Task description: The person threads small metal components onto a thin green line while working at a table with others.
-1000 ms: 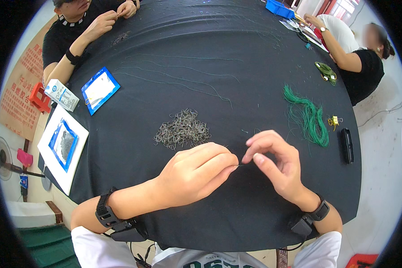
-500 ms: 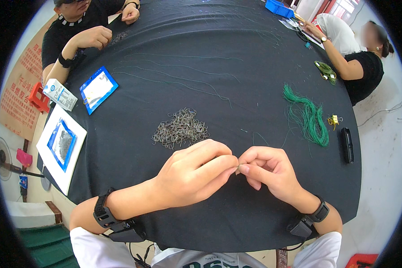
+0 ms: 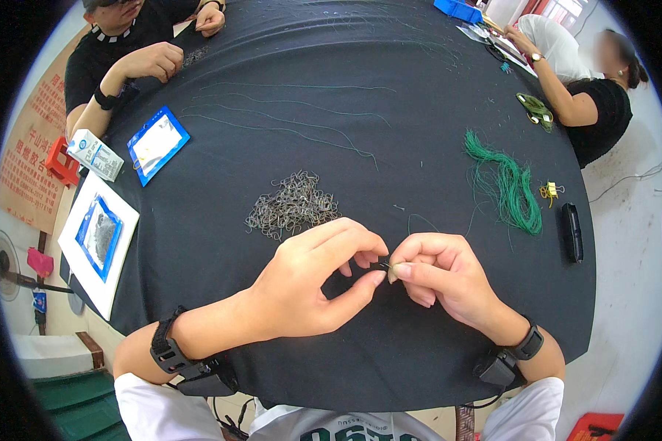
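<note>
Low over the near middle of the table, my right hand (image 3: 449,283) pinches a small dark fish hook (image 3: 385,264) between thumb and forefinger. A thin green line curves up from beside its fingers. Just to the left, my left hand (image 3: 309,275) has its thumb and forefinger parted around the hook's free end, apparently without gripping it. Most of the hook is hidden by my right fingertips. Beyond my left hand lies a heap of metal fish hooks (image 3: 293,206). A loose bundle of green fishing line (image 3: 515,191) rests to the right.
Blue-edged packets (image 3: 158,147) and a small carton (image 3: 95,154) lie on the left side of the black-covered table (image 3: 360,353). A yellow binder clip (image 3: 550,192) and a black case (image 3: 572,234) are at the right edge. Two people work at the far corners.
The thumb and forefinger of my left hand have come apart, baring the hook's end. My right hand keeps its pinch. The view has shifted slightly.
</note>
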The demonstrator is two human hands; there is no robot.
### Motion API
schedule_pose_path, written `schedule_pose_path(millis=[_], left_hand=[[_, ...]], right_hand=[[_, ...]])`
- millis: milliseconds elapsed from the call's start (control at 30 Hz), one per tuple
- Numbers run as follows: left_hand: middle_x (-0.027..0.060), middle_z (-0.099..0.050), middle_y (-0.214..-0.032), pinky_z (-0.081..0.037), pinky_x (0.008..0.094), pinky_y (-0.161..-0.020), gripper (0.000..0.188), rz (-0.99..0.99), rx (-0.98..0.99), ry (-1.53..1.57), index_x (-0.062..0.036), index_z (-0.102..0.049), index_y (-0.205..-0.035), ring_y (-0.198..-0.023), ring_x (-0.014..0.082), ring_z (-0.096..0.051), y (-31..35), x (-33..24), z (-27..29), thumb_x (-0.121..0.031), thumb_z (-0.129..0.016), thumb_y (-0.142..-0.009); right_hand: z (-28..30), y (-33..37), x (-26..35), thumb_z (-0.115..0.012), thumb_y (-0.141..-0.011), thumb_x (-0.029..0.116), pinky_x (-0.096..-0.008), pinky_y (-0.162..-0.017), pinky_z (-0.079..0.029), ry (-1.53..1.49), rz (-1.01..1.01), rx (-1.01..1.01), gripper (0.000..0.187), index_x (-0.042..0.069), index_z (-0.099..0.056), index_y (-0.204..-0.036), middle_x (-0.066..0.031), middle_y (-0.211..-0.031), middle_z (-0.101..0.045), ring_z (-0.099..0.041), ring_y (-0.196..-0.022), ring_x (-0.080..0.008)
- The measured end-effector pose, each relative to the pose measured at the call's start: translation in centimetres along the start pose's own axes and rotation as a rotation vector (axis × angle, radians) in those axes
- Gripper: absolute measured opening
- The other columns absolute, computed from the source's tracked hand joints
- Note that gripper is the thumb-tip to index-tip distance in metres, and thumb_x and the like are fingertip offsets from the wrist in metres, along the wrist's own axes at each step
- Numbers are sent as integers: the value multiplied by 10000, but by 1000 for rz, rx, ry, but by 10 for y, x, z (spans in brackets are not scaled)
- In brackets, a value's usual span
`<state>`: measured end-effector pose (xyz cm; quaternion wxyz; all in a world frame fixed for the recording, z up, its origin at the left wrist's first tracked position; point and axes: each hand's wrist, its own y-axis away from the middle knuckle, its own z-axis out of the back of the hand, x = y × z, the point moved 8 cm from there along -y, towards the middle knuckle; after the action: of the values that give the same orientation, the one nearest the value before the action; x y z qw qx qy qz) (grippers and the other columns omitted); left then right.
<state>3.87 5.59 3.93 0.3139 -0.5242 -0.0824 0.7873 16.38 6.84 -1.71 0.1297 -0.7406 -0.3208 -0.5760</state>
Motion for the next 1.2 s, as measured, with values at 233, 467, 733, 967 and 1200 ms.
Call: schedule_pose_path(millis=[233, 467, 733, 967, 1200], left_hand=[[104, -616, -827, -508, 260, -599, 157, -94, 31, -115, 18, -616, -883, -699, 177, -627, 2, -1, -5, 45, -683, -743], [104, -612, -835, -505, 292, -596, 152, -168, -1, -197, -8, -619, -856, -710, 218, -627, 2, -5, -3, 28, -694, -728], [102, -611, -843, -503, 296, -595, 158, -171, 8, -202, -11, -625, -862, -713, 217, -627, 3, -5, -4, 27, -696, -726], [101, -611, -838, -501, 297, -589, 168, -183, -2, -203, -10, -626, -864, -703, 219, -622, 2, -6, -3, 36, -697, -718], [106, -610, -835, -500, 297, -584, 176, -189, -12, -208, -4, -627, -866, -699, 222, -620, 3, -7, -2, 38, -700, -712]], right_hand=[[-3, 1, 7, -583, -899, 67, -187, -499, -294, 233, 79, -24, 79, -5, -613, -913, 58, -624, -490, -394, -562, 6], [-1, 3, 11, -571, -898, 44, -189, -511, -285, 371, 161, -36, 67, -10, -604, -918, 62, -630, -499, -376, -570, 15], [2, 5, 18, -583, -882, 37, -195, -475, -268, 537, 266, -105, 52, -3, -615, -875, 58, -553, -493, -355, -521, 19], [4, 6, 18, -585, -880, 37, -195, -468, -262, 535, 274, -139, 51, -2, -617, -880, 58, -539, -492, -350, -516, 23], [1, 5, 14, -580, -899, 74, -193, -469, -231, 387, 88, -76, 112, -2, -603, -979, 71, -549, -492, -331, -511, 25]])
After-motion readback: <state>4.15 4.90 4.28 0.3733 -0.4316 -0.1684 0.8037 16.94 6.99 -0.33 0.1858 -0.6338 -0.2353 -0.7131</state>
